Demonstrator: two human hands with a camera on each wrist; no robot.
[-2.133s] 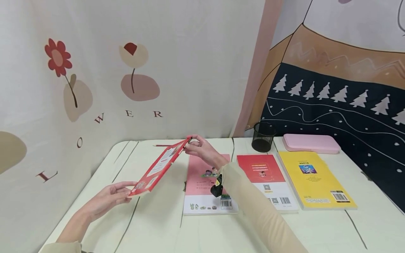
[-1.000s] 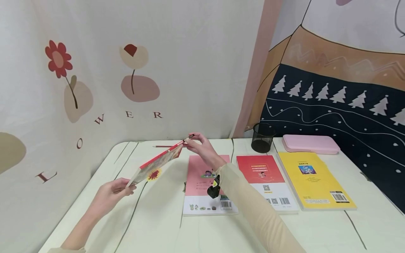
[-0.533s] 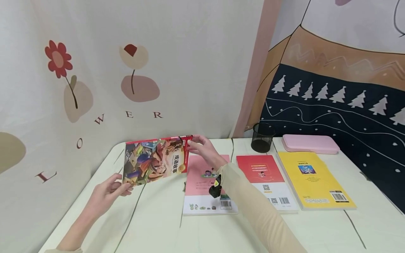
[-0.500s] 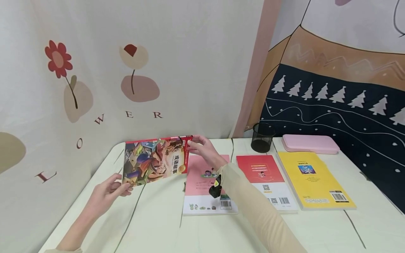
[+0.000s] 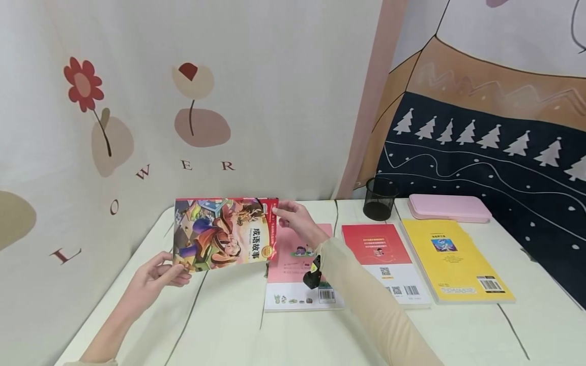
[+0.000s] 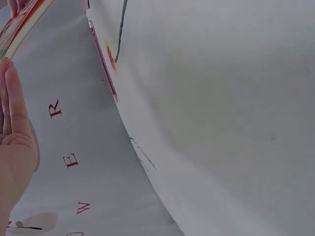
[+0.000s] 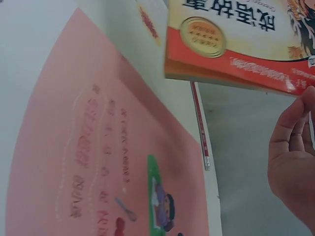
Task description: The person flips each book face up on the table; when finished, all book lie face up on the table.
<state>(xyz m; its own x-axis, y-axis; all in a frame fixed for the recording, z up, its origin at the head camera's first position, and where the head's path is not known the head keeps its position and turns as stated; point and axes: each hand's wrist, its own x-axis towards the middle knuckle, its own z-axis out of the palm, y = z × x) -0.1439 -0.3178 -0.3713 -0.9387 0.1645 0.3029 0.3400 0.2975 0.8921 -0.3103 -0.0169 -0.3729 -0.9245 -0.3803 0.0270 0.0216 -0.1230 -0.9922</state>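
Note:
A picture-covered book [image 5: 224, 234] with a red edge hangs above the table, its illustrated front cover facing the head camera and its lettering turned sideways. My left hand [image 5: 153, 279] pinches its lower left corner, thumb over the cover. At the upper right corner, my right hand [image 5: 295, 218] pinches the red end of the book. In the right wrist view the book [image 7: 236, 49] shows its page edges, with my right hand [image 7: 295, 157] at the corner. Below lies a pink-and-white book [image 5: 293, 274], partly covered by the right forearm.
A red-and-white book [image 5: 377, 246] and a yellow book [image 5: 455, 259] lie to the right. Behind them are a black mesh pen holder [image 5: 381, 199] and a pink pencil case [image 5: 450, 208]. A pencil [image 7: 199, 123] lies near the table's back edge, hidden behind the held book in the head view.
The held book has been flipped over: its red back cover showed first, then its edge, and now its illustrated front faces the camera. Both hands keep their corners; the other books stay put.

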